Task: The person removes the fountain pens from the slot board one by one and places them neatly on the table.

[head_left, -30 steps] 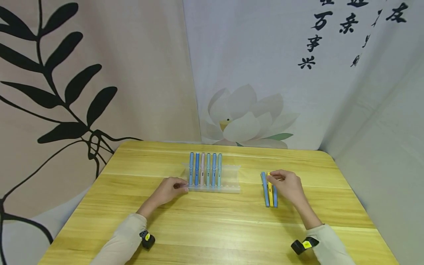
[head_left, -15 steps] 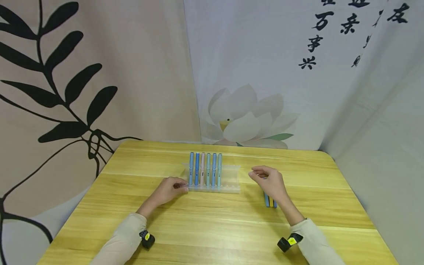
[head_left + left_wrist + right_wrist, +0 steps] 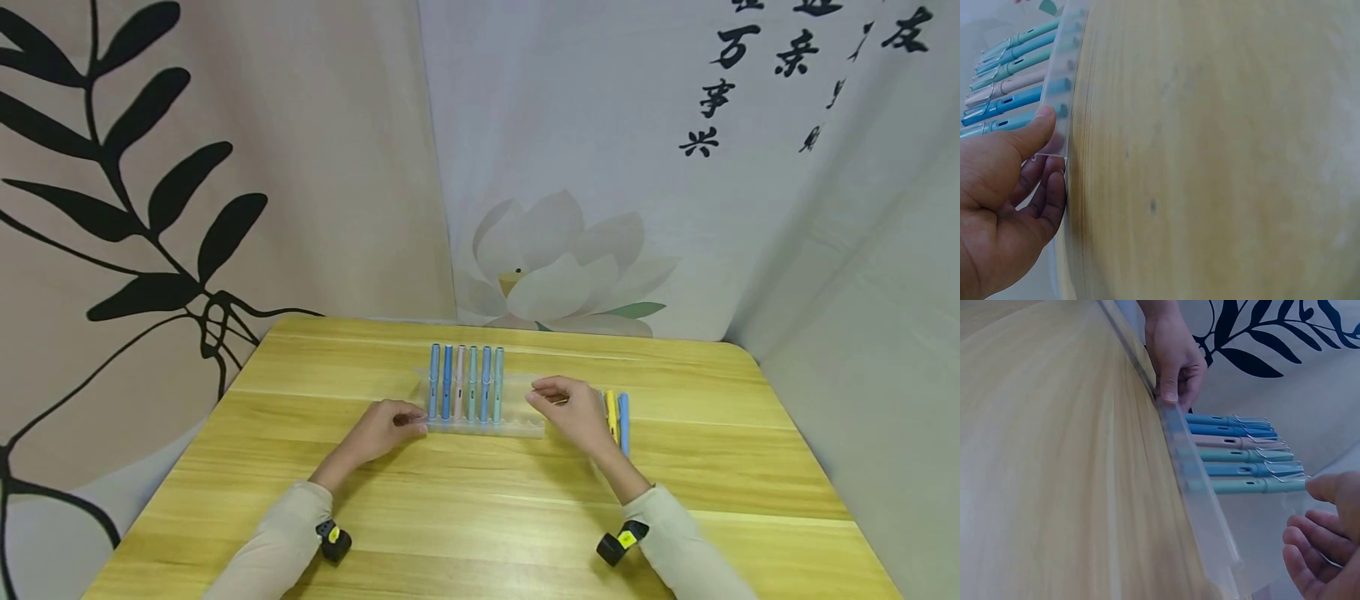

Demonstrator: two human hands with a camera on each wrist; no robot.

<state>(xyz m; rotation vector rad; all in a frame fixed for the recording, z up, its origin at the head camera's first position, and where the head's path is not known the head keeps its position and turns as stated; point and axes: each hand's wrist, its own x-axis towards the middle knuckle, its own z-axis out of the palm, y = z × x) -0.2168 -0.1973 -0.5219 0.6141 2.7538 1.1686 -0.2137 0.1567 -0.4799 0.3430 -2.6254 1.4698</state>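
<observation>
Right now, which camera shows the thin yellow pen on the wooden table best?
The head view: it alone shows the thin yellow pen, partly hidden by the bare right forearm. Neither wrist view shows it.

Printed lotus (image 3: 558, 271), apparently on cloth (image 3: 585, 108)

On the pale backdrop (image 3: 585, 108), black characters (image 3: 797, 54) read 万事兴 downward, with 亲 and 友 further right
</observation>
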